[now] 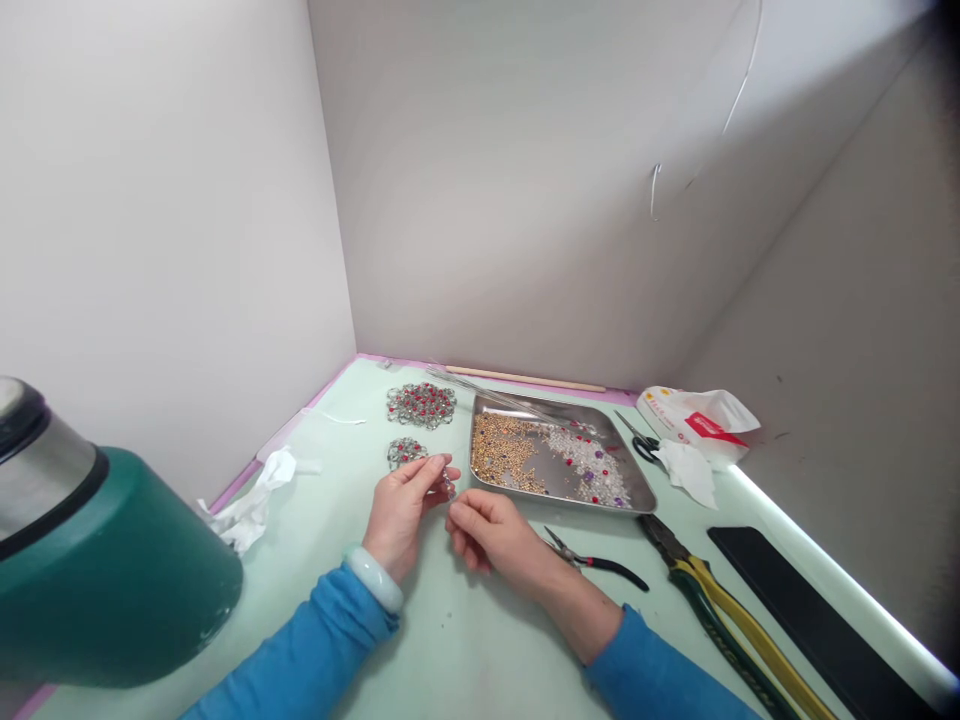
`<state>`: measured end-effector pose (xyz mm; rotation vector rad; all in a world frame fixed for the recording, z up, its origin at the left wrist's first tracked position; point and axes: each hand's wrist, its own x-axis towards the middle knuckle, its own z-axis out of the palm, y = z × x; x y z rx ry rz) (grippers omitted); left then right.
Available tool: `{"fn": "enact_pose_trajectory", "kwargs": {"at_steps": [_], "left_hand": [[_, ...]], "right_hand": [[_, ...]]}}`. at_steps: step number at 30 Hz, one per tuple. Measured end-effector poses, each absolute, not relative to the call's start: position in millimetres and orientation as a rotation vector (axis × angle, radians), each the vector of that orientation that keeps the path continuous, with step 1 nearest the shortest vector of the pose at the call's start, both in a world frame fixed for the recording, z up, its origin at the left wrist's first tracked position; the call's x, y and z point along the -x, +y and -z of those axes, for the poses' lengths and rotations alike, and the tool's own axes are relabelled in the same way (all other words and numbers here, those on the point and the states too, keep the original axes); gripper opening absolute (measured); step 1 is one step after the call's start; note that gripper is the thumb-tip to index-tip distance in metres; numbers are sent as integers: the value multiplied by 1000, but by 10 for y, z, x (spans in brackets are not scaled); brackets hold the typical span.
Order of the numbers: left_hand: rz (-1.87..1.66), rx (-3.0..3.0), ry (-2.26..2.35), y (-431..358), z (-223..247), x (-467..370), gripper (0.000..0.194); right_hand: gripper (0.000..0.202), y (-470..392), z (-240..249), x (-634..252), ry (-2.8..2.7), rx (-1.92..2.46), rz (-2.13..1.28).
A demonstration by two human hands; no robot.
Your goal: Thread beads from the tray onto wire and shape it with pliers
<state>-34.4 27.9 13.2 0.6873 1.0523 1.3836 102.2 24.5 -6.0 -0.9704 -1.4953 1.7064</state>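
Silvery beadwork [448, 484] is sitting pinched in the left hand [397, 510]; the right hand [495, 532] is pressing its fingertips together. A slackening pinch could be dropping it.

Two bare hands, the left hand [396, 508] and the right hand [495, 535], show at lower center, with one small beaded piece [448, 484] and one bangle [375, 578]. Two red-dotted wirework clusters, one larger [421, 405] and one smaller [406, 453], lie at center. Right of center is one metal tray [551, 488]; its beads are too many to count. The lower right has two pliers, one small [600, 563] and one large [712, 600], and one black flat object [810, 620]. At right are one pair of scissors [643, 445] and one packet [697, 420]; at lower left, one green flask [127, 570].
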Motion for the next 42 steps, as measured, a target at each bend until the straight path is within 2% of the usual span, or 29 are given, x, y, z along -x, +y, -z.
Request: {"fn": "enact_pose_trajectory", "kwargs": {"at_steps": [3,11,19,29,37,42], "left_hand": [[-1373,-682,1001,282,-146,347,37],[-1325,-578,818,283,-197,359,24],[-1263,-746,998,274,-197,359,35],[-1272,-619,832,291,-194,371,27],[-1336,-698,1028,334,-160,425,32],[-1330,-721,1070,330,-149,419,35]], "right_hand": [[33,250,55,-1029,-1465,977,-1704],[31,232,2,-1037,-1184,711,-1987],[33,223,41,-1014,-1346,832,-1844],[29,217,46,-1018,-1153,677,-1969],[49,226,37,-995,-1231,886,-1872],[46,226,36,-993,-1293,944,-1790]]}}
